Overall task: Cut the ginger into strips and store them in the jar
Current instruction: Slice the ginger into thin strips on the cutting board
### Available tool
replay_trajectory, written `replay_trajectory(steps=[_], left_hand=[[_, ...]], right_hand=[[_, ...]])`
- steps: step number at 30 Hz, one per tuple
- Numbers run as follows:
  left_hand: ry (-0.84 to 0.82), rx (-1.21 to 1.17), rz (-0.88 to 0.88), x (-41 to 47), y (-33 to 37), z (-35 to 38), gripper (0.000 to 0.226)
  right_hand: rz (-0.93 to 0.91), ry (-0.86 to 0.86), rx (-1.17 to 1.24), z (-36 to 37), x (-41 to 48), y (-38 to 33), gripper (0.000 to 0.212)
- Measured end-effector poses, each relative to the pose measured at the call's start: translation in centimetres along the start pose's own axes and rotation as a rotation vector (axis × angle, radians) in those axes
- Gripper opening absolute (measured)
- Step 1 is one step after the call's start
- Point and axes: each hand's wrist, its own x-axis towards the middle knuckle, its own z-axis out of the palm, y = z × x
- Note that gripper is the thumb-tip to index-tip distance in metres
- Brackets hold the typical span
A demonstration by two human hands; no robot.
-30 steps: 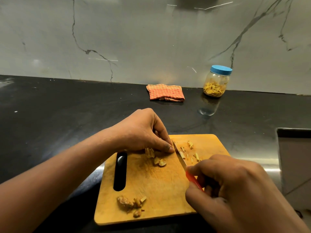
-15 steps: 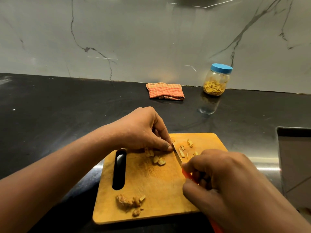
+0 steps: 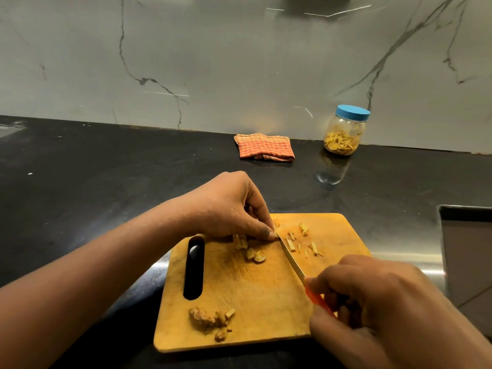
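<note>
On the wooden cutting board (image 3: 255, 294) my left hand (image 3: 229, 209) holds a small ginger piece (image 3: 240, 241) down under curled fingers. My right hand (image 3: 386, 310) grips the orange handle of a knife (image 3: 292, 259), whose blade tip sits beside my left fingertips. Cut ginger strips (image 3: 300, 242) lie to the right of the blade. Ginger slices (image 3: 257, 255) lie left of it. A knobbly ginger chunk (image 3: 209, 319) rests near the board's front edge. A clear jar (image 3: 346, 133) with a blue lid stands by the back wall, partly filled with strips.
A folded orange checked cloth (image 3: 265, 147) lies on the black counter (image 3: 80, 182) behind the board. A steel sink edge (image 3: 466, 235) is at the right. A marble wall (image 3: 239, 62) closes off the back.
My right hand drew the knife back toward me, so more blade shows now. My left hand stays on the ginger piece.
</note>
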Motion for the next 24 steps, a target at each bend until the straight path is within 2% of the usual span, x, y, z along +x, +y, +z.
replay_trajectory(steps=[8,16,24], left_hand=[[-0.064,-0.078,-0.034,-0.3,-0.5,-0.8,0.017],[-0.092,-0.164,-0.042,-0.2,-1.3,-1.6,0.021],[-0.056,-0.095,0.002,-0.1,-1.0,-1.0,0.013]], right_hand=[[-0.023,0.101,0.037,-1.0,-0.4,-0.4,0.011],[-0.013,0.073,0.044,0.6,0.6,-0.7,0.023],[0.039,0.069,0.086,-0.2,0.8,-0.2,0.029]])
